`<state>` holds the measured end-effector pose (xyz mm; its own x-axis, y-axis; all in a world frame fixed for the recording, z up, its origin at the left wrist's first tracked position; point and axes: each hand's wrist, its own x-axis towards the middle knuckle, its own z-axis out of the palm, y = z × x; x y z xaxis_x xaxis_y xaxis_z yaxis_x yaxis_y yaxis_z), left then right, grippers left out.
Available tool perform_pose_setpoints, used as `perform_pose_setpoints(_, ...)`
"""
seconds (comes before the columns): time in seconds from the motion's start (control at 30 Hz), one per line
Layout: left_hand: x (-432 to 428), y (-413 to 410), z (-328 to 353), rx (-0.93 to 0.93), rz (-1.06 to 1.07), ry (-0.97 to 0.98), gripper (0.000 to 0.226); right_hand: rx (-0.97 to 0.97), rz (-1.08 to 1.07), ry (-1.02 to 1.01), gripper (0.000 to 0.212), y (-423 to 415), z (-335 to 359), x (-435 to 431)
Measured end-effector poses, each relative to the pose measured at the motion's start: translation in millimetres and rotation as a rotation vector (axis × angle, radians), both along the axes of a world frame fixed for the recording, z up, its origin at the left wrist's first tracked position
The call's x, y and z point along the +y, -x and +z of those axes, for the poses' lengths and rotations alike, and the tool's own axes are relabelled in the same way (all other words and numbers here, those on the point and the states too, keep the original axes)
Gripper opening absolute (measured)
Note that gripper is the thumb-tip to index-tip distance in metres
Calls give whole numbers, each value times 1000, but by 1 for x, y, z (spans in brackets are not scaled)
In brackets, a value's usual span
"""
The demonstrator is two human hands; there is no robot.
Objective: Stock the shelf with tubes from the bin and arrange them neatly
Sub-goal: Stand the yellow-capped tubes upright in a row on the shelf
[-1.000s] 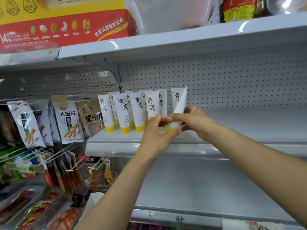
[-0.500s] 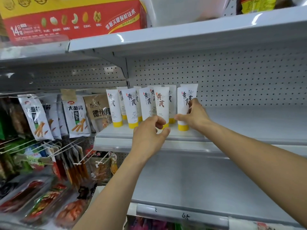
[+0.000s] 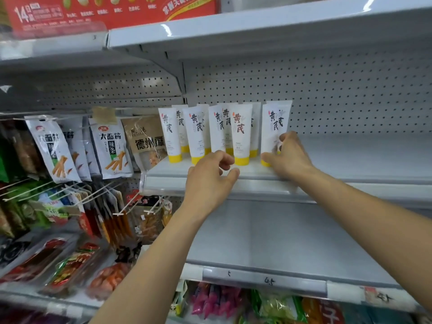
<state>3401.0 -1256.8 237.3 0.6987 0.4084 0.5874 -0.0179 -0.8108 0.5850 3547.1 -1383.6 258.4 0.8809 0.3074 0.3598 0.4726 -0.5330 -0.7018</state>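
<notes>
Several white tubes with yellow caps (image 3: 241, 134) stand cap-down in two rows on the grey shelf (image 3: 350, 157). The rightmost front tube (image 3: 271, 127) stands upright at the end of the row, and my right hand (image 3: 287, 155) grips its lower part, thumb near the cap. My left hand (image 3: 210, 181) hovers at the shelf's front edge just below the middle tubes, fingers curled and apart, holding nothing. The bin is not in view.
The shelf runs bare to the right of the tubes. Hanging snack packets (image 3: 112, 148) fill pegs to the left. A red carton (image 3: 112, 12) sits on the upper shelf (image 3: 257, 26). A lower grey shelf (image 3: 268, 239) lies beneath my arms.
The tilted tube my right hand held has been stood upright at the right end of the row. My left hand let go of it and dropped to the shelf edge.
</notes>
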Motion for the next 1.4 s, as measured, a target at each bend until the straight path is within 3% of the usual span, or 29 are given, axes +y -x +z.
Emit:
perform_pose_setpoints(0.2, 18, 47, -27, 19, -53, -44, 12, -411, 43, 124, 30, 67, -25, -6)
perform_pose_setpoints(0.37, 59, 103, -83, 167, -51, 14, 12, -487, 241, 141, 15, 128, -74, 16)
perform_pose_setpoints(0.5, 100, 146, -174, 535, -96, -11, 13, -275, 366, 269, 9, 171, -150, 49)
perform_pose_setpoints(0.63, 136, 184, -268, 785, -80, 238, 9, 47, 527, 478, 9, 197, -250, 78)
perform_pose_setpoints(0.73, 148, 203, -344, 923, -53, 391, 2, 291, 630, 670, 14, 208, -328, 94)
perform_pose_setpoints(0.77, 147, 207, -363, 965, -47, 396, 10, 344, 649, 725, 14, 211, -348, 94)
perform_pose_setpoints(0.87, 154, 210, -434, 1067, -55, 427, 8, 408, 728, 926, 16, 217, -423, 107)
perform_pose_setpoints(1.0, 167, 198, -508, 1234, -20, 302, 27, 248, 930, 1216, 31, 217, -506, 126)
perform_pose_setpoints(1.13, 178, 172, -557, 1283, -44, 47, 44, -139, 1067, 1412, 20, 219, -567, 159)
perform_pose_setpoints(1.2, 182, 161, -578, 1349, -163, -235, 46, -221, 1076, 1393, 30, 218, -608, 167)
perform_pose_setpoints(1.3, 188, 150, -598, 1373, -201, -613, 51, -423, 1078, 1457, 2, 211, -632, 173)
perform_pose_setpoints(1.4, 191, 131, -602, 1558, -329, -652, 38, -407, 1138, 1459, 17, 197, -632, 176)
